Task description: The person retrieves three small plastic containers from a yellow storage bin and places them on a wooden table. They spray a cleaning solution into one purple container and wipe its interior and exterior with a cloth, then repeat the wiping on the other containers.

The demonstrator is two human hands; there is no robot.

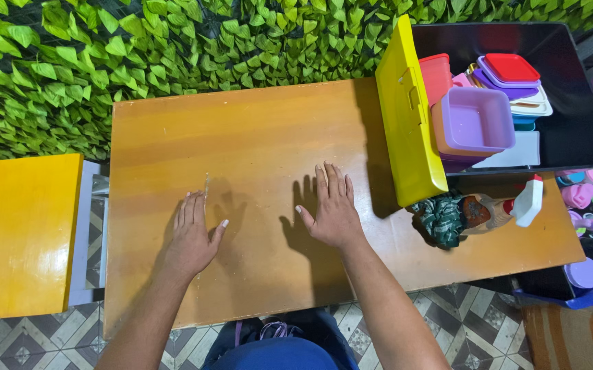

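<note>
Both hands, left hand (pixel 192 236) and right hand (pixel 333 209), lie flat and empty, fingers spread, on the wooden table (pixel 255 130), nearest the green cloth (pixel 440 218) and spray bottle (pixel 505 209) beside the yellow-lidded bin (pixel 577 130) at right.

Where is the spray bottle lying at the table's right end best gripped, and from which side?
Grip the spray bottle around its brown body, coming from above with the right hand. It lies on its side, white trigger head pointing right, with the green cloth against its base, so the middle is freest.
</note>
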